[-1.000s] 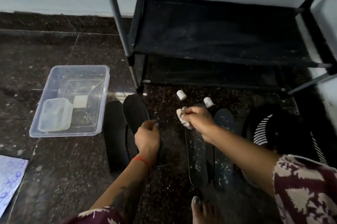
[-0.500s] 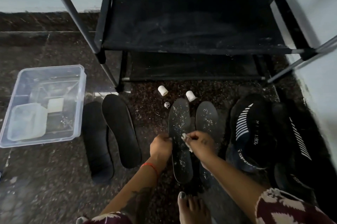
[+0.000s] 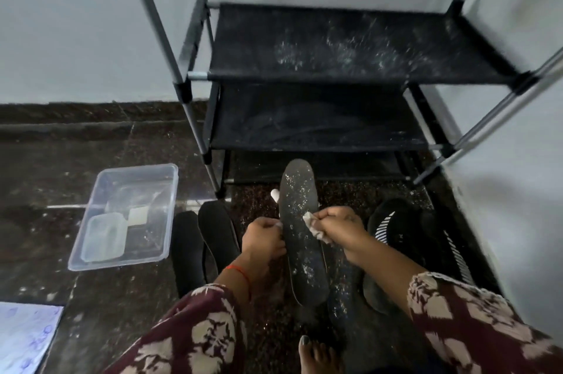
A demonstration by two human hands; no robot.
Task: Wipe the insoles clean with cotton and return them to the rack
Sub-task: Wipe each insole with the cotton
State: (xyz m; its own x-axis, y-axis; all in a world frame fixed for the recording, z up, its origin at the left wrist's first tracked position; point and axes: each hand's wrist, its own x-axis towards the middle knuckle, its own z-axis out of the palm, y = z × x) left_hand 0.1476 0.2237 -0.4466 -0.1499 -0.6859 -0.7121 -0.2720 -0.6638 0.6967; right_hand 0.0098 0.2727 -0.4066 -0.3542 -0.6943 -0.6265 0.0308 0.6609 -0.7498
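A black insole (image 3: 300, 230) speckled with white dust is lifted off the floor, toe pointing at the rack. My left hand (image 3: 264, 239) grips its left edge near the middle. My right hand (image 3: 339, 229) pinches a white cotton wad (image 3: 313, 223) against the insole's right edge. A second dusty insole (image 3: 342, 291) lies on the floor under it. Two plain black insoles (image 3: 202, 241) lie side by side to the left. The black shoe rack (image 3: 350, 47) stands in front, its shelves dusty.
A clear plastic tub (image 3: 125, 218) with a small container inside sits on the dark floor at left. Black shoes with white stripes (image 3: 393, 227) lie at right by the wall. A small white roll (image 3: 275, 195) peeks out behind the insole. My bare foot (image 3: 316, 355) is at the bottom.
My left hand moved from the floor to the dusty insole and raised it. My right hand followed with the cotton onto the insole. The camera tilted up toward the rack.
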